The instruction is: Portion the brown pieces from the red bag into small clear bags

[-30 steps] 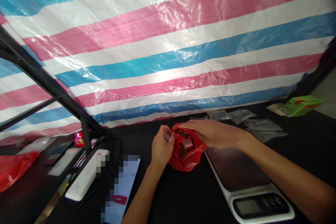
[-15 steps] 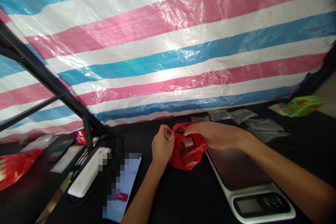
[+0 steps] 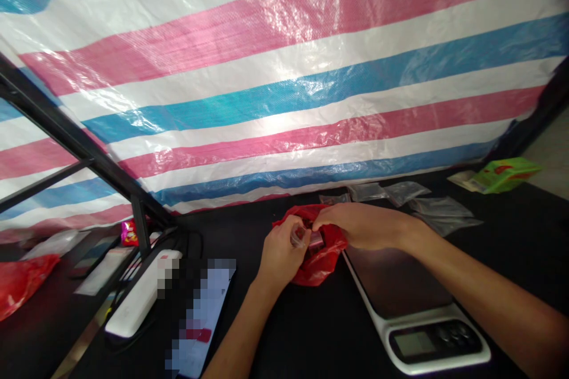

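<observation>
A crumpled red plastic bag [image 3: 320,260] holding dark brown bits lies on the black table [image 3: 320,331]. My left hand [image 3: 279,253] is closed at the bag's left side and pinches a small clear plastic piece [image 3: 299,238] between its fingertips. My right hand [image 3: 355,224] reaches from the right over the bag's mouth, fingers curled and pinching at a small shiny scoop or cup [image 3: 316,239] inside it. The two hands' fingertips nearly meet above the bag.
A white kitchen scale [image 3: 413,308] with a dark platform stands right of the bag. Several clear small bags [image 3: 418,201] and a green packet [image 3: 502,167] lie at the back right. A white power strip [image 3: 137,299], a phone, and a red bag [image 3: 20,284] lie left. A striped tarp hangs behind.
My left hand has moved right, bringing the clear piece to my right hand's fingertips over the bag. The bag's mouth has been drawn closer together. The view shifted slightly.
</observation>
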The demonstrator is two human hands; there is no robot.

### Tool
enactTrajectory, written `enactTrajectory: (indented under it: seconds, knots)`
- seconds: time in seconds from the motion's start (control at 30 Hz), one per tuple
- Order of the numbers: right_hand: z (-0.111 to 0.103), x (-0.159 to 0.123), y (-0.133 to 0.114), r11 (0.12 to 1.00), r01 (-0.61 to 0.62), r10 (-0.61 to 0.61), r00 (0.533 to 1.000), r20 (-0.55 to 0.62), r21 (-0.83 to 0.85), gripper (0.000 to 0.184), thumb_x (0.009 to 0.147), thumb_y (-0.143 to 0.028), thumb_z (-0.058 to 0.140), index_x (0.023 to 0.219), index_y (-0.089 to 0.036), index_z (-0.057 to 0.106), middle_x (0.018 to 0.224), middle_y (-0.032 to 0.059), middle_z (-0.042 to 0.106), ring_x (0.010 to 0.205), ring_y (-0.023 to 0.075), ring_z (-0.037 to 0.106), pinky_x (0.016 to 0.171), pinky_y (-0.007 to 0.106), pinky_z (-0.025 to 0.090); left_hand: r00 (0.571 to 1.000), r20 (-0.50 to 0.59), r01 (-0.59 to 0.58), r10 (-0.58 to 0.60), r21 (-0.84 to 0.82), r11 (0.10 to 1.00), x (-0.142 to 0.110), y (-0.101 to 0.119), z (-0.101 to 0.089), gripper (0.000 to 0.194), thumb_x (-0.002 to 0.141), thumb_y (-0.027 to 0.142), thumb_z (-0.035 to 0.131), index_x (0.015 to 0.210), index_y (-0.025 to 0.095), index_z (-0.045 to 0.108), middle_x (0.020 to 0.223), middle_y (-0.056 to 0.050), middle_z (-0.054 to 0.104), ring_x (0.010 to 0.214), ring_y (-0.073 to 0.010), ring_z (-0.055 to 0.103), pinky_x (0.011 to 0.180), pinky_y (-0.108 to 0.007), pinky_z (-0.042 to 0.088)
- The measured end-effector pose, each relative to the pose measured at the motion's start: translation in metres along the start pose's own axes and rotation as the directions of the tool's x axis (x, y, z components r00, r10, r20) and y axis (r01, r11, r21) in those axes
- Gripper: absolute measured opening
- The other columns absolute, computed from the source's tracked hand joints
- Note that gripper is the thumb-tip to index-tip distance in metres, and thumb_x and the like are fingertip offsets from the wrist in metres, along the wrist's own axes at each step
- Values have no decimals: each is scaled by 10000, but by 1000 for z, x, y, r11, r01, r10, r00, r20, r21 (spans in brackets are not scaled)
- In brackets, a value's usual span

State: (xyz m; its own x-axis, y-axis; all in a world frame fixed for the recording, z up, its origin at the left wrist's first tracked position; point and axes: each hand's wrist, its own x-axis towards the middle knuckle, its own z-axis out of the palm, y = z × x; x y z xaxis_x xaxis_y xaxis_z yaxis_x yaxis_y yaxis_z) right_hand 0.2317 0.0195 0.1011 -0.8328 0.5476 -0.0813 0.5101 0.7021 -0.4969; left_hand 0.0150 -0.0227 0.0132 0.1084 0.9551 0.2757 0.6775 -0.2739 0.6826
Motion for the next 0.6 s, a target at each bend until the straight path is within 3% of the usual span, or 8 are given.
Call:
enactTrajectory:
  seconds: [0.07, 0.23, 0.37, 0.5, 0.6]
  knots:
    - [5, 2, 1, 999, -38, 37, 999, -19, -32, 227, 936, -135, 576, 925, -203, 793, 982, 57, 823, 878, 218, 761, 801, 257, 511, 999, 26, 23, -25, 87, 996, 1, -3, 0, 49, 958, 316, 624, 961, 270, 606, 840, 30, 727, 744, -168, 677, 681, -254, 423]
    - [29, 14, 3, 969, -105, 72, 986, -150, -223, 233, 966, -167, 556, 1023, -200, 779, 1063, 106, 807, 1017, 282, 756, 888, 333, 522, 997, -40, 79, -72, 218, 973, 5, -8, -10, 60, 990, 316, 575, 950, 272, 564, 860, 19, 710, 786, -179, 680, 687, -265, 392]
    - [47, 24, 4, 935, -111, 64, 987, -148, -337, 213, 926, -233, 667, 1111, -186, 761, 1133, 121, 788, 1042, 324, 746, 932, 407, 539, 977, -126, 205, -174, 311, 928, 5, -5, -17, 66, 987, 335, 572, 966, 274, 554, 915, 0, 707, 819, -196, 688, 695, -279, 387]
    - [49, 28, 4, 894, -181, 119, 978, -172, -411, 233, 894, -211, 698, 1116, -160, 747, 1181, 143, 764, 1071, 335, 732, 959, 428, 541, 936, -145, 351, -320, 389, 852, 3, 1, -18, 196, 992, 437, 543, 1027, 244, 558, 1065, -81, 688, 842, -249, 708, 685, -309, 406]
    - [48, 27, 3, 870, -206, 125, 971, -203, -449, 239, 911, -174, 654, 1134, -149, 736, 1182, 156, 752, 1089, 336, 725, 968, 434, 536, 926, -109, 374, -361, 388, 843, 2, 1, -17, 281, 973, 499, 562, 1039, 226, 564, 1123, -130, 669, 873, -283, 716, 706, -328, 433]
